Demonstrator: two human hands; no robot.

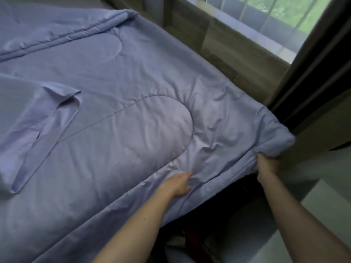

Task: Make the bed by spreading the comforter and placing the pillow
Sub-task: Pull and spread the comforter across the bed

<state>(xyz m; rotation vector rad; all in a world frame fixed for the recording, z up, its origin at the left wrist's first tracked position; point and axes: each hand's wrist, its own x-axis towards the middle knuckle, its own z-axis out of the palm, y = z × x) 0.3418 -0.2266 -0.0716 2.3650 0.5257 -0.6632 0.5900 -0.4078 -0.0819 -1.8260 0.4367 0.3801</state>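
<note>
Comforter: I see the lavender comforter [117,118] lying over most of the bed, reaching its near edge and near right corner
Left hand: my left hand [180,184] lies flat with fingers spread, pressing the cloth at the near edge
Right hand: my right hand [266,164] is closed on the bunched corner of the comforter
Done: spreading looks well along, I judge
Left: a folded flap [47,133] at the left, wrinkles, the turned-back far edge, the pillow
Hidden: no pillow in view; right fingers buried in cloth
</note>
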